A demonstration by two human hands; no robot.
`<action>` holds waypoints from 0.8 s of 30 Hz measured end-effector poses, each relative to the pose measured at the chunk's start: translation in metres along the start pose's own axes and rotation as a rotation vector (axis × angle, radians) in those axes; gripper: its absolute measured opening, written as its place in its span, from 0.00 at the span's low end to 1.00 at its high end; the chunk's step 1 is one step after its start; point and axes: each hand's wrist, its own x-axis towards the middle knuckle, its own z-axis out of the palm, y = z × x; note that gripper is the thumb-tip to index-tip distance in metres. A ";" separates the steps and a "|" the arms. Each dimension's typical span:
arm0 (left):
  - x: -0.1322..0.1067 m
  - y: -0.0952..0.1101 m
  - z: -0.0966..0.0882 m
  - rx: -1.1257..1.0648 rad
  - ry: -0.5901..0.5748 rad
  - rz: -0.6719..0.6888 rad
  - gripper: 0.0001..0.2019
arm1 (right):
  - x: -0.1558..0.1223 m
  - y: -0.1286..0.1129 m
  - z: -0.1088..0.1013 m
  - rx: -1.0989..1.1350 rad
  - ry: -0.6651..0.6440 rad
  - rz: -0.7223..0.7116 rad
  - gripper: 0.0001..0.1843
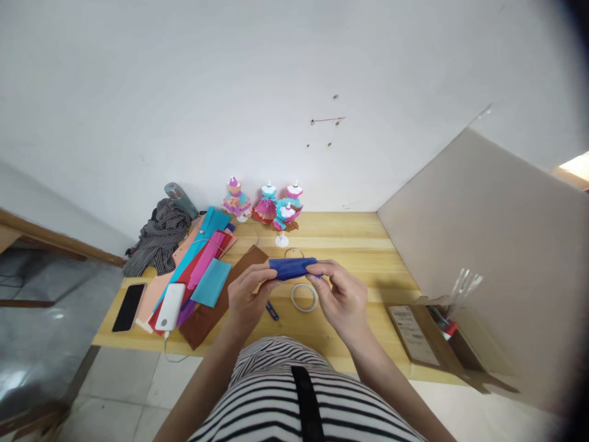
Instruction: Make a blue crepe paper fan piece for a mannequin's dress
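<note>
A folded strip of dark blue crepe paper (pixel 291 268) is stretched level between my two hands, above the front half of the wooden table. My left hand (pixel 251 294) pinches its left end between thumb and fingers. At the right end, my right hand (pixel 339 296) grips it the same way. Below the paper, a roll of white tape (pixel 304 298) lies flat on the table. A small blue utility knife (pixel 272 310) rests beside my left hand. Brown paper (pixel 202 320) lies partly behind my left hand.
Several small dress-form figures in paper skirts (pixel 265 204) stand by the wall. Coloured paper sheets (pixel 211 282), a white power bank (pixel 170 307), a phone (pixel 129 307), striped cloth (pixel 159 239) and a flask (pixel 180 199) are on the left. An open cardboard box (pixel 442 344) sits right.
</note>
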 end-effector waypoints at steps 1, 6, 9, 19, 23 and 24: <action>0.000 0.000 -0.001 0.013 -0.011 0.008 0.06 | 0.000 0.000 -0.001 -0.006 -0.009 0.004 0.07; 0.002 -0.002 -0.006 0.096 -0.034 0.049 0.04 | 0.000 0.001 -0.004 -0.015 -0.067 0.031 0.06; 0.003 -0.002 -0.008 0.124 -0.056 0.040 0.03 | -0.001 0.001 -0.005 -0.003 -0.119 0.082 0.03; -0.003 0.004 -0.007 0.066 -0.051 -0.213 0.03 | 0.004 -0.001 -0.010 0.029 -0.160 0.080 0.04; -0.006 0.004 -0.006 0.042 -0.030 -0.248 0.03 | 0.003 0.000 -0.009 0.030 -0.150 0.120 0.04; -0.007 0.004 -0.006 0.030 -0.025 -0.262 0.02 | 0.002 0.000 -0.008 0.037 -0.133 0.140 0.03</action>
